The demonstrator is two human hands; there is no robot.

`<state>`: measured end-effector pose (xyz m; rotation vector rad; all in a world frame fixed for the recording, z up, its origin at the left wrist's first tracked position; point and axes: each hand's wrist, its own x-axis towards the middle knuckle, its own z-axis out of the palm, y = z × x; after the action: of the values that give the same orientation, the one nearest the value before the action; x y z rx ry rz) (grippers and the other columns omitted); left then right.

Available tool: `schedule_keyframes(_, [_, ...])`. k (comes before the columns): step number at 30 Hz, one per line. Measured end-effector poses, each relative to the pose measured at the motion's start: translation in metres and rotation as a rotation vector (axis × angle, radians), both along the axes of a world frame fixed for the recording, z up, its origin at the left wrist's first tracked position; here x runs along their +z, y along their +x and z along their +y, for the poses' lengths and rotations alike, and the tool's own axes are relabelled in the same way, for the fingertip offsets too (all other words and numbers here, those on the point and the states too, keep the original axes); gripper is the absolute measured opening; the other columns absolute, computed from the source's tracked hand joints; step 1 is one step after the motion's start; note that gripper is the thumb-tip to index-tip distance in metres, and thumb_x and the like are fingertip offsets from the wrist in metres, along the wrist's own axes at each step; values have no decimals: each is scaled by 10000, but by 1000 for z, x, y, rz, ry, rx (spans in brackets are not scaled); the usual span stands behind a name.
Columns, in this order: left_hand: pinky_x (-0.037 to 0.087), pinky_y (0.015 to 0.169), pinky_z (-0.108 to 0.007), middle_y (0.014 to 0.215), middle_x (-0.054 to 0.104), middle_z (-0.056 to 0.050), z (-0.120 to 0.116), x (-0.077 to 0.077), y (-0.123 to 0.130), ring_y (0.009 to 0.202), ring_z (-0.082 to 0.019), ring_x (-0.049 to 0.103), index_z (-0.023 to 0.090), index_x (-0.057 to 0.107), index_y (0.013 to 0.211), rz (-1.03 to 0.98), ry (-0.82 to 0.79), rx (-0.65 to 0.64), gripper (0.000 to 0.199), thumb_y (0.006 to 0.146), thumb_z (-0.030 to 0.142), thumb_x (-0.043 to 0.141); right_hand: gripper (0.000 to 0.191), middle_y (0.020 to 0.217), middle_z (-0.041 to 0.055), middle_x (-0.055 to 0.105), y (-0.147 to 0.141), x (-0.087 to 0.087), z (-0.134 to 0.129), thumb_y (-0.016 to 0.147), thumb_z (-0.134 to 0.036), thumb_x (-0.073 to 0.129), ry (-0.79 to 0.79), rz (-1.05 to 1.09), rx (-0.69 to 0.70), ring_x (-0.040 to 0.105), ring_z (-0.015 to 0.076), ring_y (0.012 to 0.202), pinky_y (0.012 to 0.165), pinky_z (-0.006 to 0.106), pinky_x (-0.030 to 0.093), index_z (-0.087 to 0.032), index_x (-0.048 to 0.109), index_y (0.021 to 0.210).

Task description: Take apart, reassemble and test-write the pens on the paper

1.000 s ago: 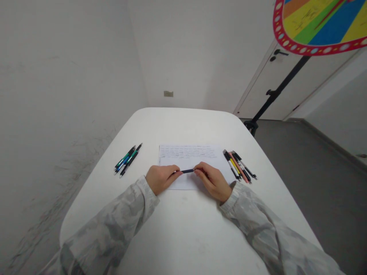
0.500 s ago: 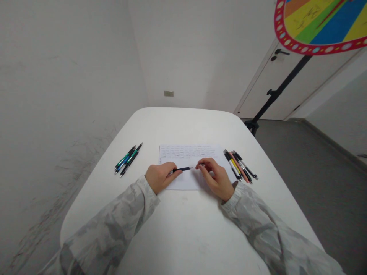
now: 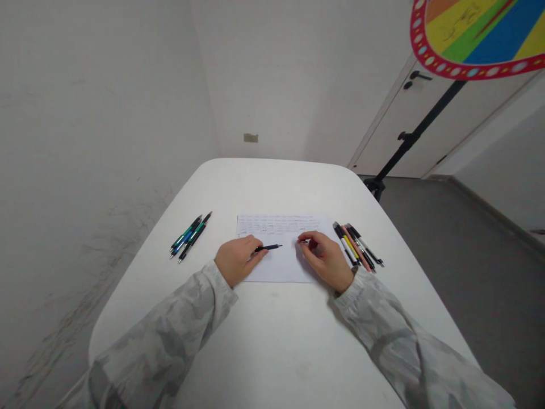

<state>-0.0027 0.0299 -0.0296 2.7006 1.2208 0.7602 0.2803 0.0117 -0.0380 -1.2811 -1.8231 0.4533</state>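
Observation:
My left hand is closed around a dark pen, whose thin tip points right over the paper. Across a short gap, my right hand has its thumb and fingers pinched together on a small thing too tiny to name. Beneath both hands lies a white sheet of paper, with rows of handwriting along its upper part. The pen and the small thing are apart from each other.
Several green, blue and black pens lie on the white table at the left. Right of the paper is a row of several pens and markers. A colourful wheel on a black stand rises at the far right, before a door.
My right hand has moved to the right and slightly away from me, widening the gap to the pen tip. My left hand has shifted slightly left with the pen.

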Motion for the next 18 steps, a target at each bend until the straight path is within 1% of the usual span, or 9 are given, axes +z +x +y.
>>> schedule_keyframes(2, [531, 754, -291, 958, 751, -55, 0, 0, 1, 850, -194, 723, 196, 663, 1080, -2, -30, 20, 257, 1114, 371, 479, 217, 1047, 89, 803, -1, 3, -2, 1021, -372, 641, 0, 68, 42, 721, 226, 858, 832, 382, 594, -235, 701, 1177])
schedule_keyframes(4, [534, 737, -290, 975, 766, -54, -2, 0, 2, 829, -191, 729, 199, 646, 1133, -31, -78, 78, 224, 1107, 340, 474, 188, 1085, 86, 818, -3, 6, -5, 1039, -365, 640, -2, 115, 106, 752, 234, 935, 903, 394, 600, -248, 722, 1161])
schedule_keyframes(6, [520, 682, -268, 941, 770, -33, -5, 3, 5, 747, -168, 716, 203, 638, 1147, -88, -133, 113, 210, 1091, 359, 510, 155, 1029, 74, 821, -7, 10, -8, 1043, -362, 651, 8, 126, 157, 759, 230, 913, 881, 382, 604, -253, 752, 1085])
schedule_keyframes(7, [509, 654, -254, 909, 767, -17, -6, 4, 6, 702, -153, 701, 207, 646, 1135, -124, -155, 105, 215, 1080, 388, 544, 149, 994, 67, 818, -9, 11, -10, 1039, -363, 663, 14, 126, 174, 755, 224, 879, 853, 373, 603, -253, 762, 1057])
schedule_keyframes(10, [489, 620, -224, 843, 758, 12, -10, 6, 12, 623, -113, 650, 216, 701, 1094, -257, -163, 8, 267, 1033, 472, 653, 149, 938, 53, 802, -16, 12, -13, 1016, -380, 702, 5, 132, 209, 730, 208, 804, 787, 351, 596, -251, 775, 1028])
schedule_keyframes(12, [495, 631, -217, 879, 776, 5, -12, 5, 15, 612, -96, 626, 216, 732, 1116, -328, -142, -73, 288, 1022, 483, 681, 166, 935, 50, 801, -20, 10, -14, 1010, -396, 711, -25, 150, 217, 723, 200, 782, 770, 342, 592, -247, 778, 1037])
schedule_keyframes(15, [503, 651, -215, 917, 786, -5, -11, 3, 17, 621, -87, 619, 219, 754, 1147, -355, -134, -174, 270, 1039, 453, 675, 178, 914, 47, 803, -23, 8, -14, 1006, -401, 716, -58, 159, 226, 718, 193, 758, 744, 332, 581, -241, 788, 1033])
schedule_keyframes(18, [511, 673, -212, 883, 771, -1, -11, 4, 18, 672, -97, 657, 229, 762, 1140, -350, -136, -224, 216, 1068, 389, 636, 173, 873, 42, 801, -24, 8, -15, 1003, -392, 720, -73, 138, 241, 716, 191, 744, 714, 323, 566, -241, 802, 1021])
